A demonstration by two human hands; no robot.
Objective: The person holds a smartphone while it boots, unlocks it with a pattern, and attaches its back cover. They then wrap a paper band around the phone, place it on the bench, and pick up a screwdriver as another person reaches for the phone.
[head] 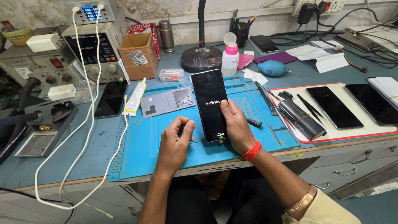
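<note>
You are gripping the black smartphone (pixel 210 104) at frame centre in your right hand (pixel 235 126), watching its lit startup screen; your left hand (pixel 176 139) is resting loosely curled, empty, beside it on the blue mat (pixel 141 149).

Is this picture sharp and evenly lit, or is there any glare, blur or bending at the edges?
Head view: light is soft and even, shadows faint. The phone in the right hand and the left hand look sharp. Pale sheen lies on the dark phones on the white tray. The bench edge bows slightly, a wide-lens effect.
</note>
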